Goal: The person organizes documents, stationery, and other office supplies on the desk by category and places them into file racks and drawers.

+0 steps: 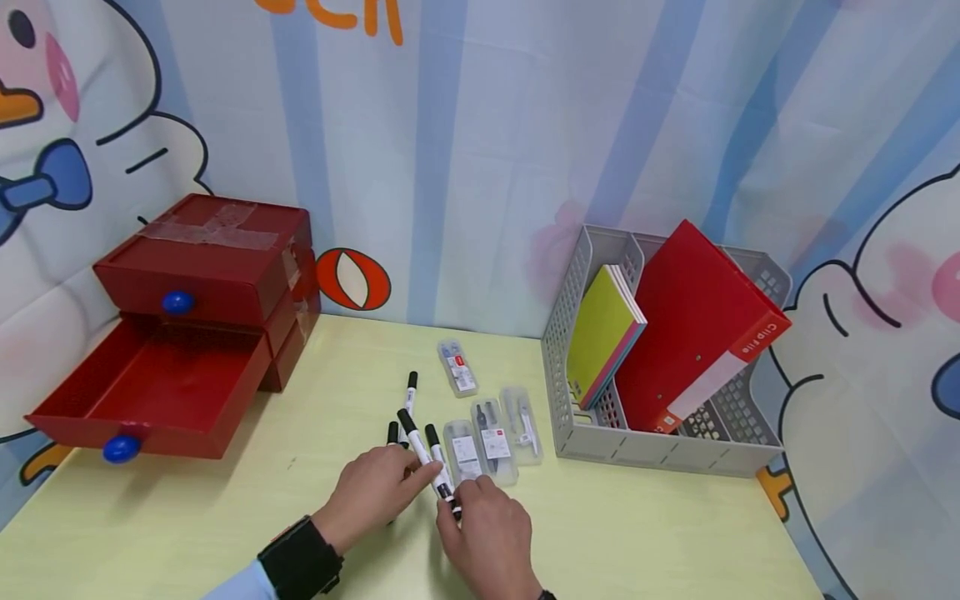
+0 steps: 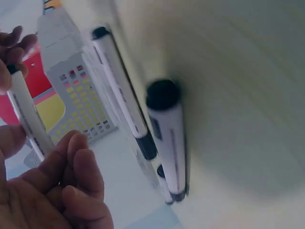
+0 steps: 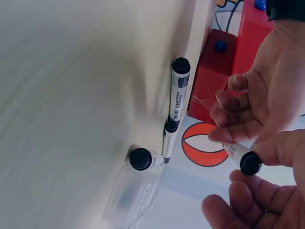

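Left of the grey basket (image 1: pixel 667 456), the left hand (image 1: pixel 378 486) has its fingers pinching the held marker (image 1: pixel 421 451), probably light, stiff and slick, so best taken mid-barrel. The right hand (image 1: pixel 491 527), nearer the basket, grips its black end; firm pressure seems safe.

On the pale yellow table (image 1: pixel 637 542), a red drawer unit (image 1: pixel 202 267) with blue knobs (image 1: pixel 178 302) has one drawer (image 1: pixel 172 375) pulled out, four clear cases (image 1: pixel 495 443) lie near a grey rack (image 1: pixel 667 454) holding a yellow-green notebook (image 1: pixel 600 333) and a tilted red binder (image 1: pixel 686 333), and a striped cartoon cloth (image 1: pixel 502 167) hangs behind.
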`<move>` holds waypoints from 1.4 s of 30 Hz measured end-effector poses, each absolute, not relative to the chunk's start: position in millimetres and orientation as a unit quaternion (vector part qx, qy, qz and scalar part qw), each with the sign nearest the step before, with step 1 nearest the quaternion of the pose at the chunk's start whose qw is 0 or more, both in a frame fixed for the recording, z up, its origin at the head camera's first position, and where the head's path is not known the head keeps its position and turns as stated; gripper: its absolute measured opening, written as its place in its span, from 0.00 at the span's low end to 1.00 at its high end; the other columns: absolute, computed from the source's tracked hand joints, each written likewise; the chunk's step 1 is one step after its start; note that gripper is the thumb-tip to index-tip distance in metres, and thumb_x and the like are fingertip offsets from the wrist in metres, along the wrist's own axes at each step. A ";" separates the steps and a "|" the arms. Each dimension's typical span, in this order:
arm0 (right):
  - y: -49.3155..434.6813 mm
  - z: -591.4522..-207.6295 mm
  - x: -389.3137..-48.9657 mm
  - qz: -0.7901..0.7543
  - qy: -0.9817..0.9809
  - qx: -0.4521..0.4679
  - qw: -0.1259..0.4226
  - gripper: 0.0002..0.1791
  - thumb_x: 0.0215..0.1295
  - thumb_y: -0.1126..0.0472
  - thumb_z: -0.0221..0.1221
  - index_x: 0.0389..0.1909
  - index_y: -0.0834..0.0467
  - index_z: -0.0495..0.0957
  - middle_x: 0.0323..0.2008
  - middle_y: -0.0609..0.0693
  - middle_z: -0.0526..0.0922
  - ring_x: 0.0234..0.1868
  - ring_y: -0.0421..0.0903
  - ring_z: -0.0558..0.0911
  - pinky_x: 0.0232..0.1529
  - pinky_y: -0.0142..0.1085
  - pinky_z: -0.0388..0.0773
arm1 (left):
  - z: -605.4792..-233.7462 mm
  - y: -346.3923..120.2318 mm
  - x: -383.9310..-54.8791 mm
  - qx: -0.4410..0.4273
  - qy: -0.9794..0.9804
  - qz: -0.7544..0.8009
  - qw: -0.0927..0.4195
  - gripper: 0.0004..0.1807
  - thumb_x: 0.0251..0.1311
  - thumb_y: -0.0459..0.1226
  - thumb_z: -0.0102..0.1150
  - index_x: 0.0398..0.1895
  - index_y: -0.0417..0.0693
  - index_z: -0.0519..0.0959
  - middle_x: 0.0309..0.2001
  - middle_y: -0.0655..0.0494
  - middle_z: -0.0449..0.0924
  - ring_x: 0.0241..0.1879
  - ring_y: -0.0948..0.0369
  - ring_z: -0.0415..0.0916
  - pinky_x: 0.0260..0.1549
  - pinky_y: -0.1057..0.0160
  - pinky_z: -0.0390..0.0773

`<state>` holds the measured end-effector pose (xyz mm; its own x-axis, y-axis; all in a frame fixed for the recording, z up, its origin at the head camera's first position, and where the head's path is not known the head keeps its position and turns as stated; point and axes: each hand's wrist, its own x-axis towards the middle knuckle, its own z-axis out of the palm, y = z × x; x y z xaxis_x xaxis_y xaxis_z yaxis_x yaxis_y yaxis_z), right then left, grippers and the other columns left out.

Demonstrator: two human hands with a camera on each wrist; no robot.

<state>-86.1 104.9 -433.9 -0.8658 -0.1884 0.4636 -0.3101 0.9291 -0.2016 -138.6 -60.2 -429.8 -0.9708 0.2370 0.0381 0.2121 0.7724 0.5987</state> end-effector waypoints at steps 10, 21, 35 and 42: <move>104.1 -431.4 -83.4 0.145 -0.956 0.152 0.204 0.14 0.60 0.46 0.66 0.26 0.51 0.81 0.21 0.40 0.71 0.17 0.42 0.73 0.16 0.33 0.62 | -417.5 -61.2 -140.4 0.064 0.890 0.449 0.050 0.12 0.66 0.43 0.61 0.26 0.49 0.81 0.18 0.60 0.67 0.18 0.62 0.65 0.18 0.66 0.59; 122.2 -439.3 -86.2 0.086 -0.982 0.106 0.127 0.21 0.52 0.44 0.71 0.30 0.57 0.81 0.21 0.48 0.72 0.20 0.49 0.76 0.16 0.39 0.65 | -386.3 -101.2 -148.8 0.023 0.928 0.372 0.001 0.10 0.63 0.40 0.64 0.42 0.43 0.83 0.26 0.56 0.77 0.23 0.58 0.70 0.22 0.62 0.69; 125.9 -439.1 -90.7 0.063 -0.989 0.089 0.097 0.23 0.53 0.42 0.69 0.28 0.59 0.78 0.21 0.50 0.72 0.20 0.49 0.76 0.16 0.41 0.67 | -336.3 -230.7 -137.9 -0.011 0.966 0.201 -0.164 0.24 0.57 0.40 0.71 0.49 0.32 0.77 0.38 0.34 0.79 0.28 0.48 0.72 0.23 0.48 0.79; 124.5 -438.4 -89.9 0.069 -0.987 0.093 0.110 0.22 0.52 0.43 0.70 0.29 0.59 0.80 0.20 0.49 0.72 0.20 0.49 0.76 0.16 0.40 0.67 | -332.9 -281.5 -133.9 -0.066 0.981 0.167 -0.075 0.19 0.59 0.36 0.67 0.41 0.25 0.76 0.22 0.44 0.73 0.22 0.51 0.67 0.16 0.56 0.74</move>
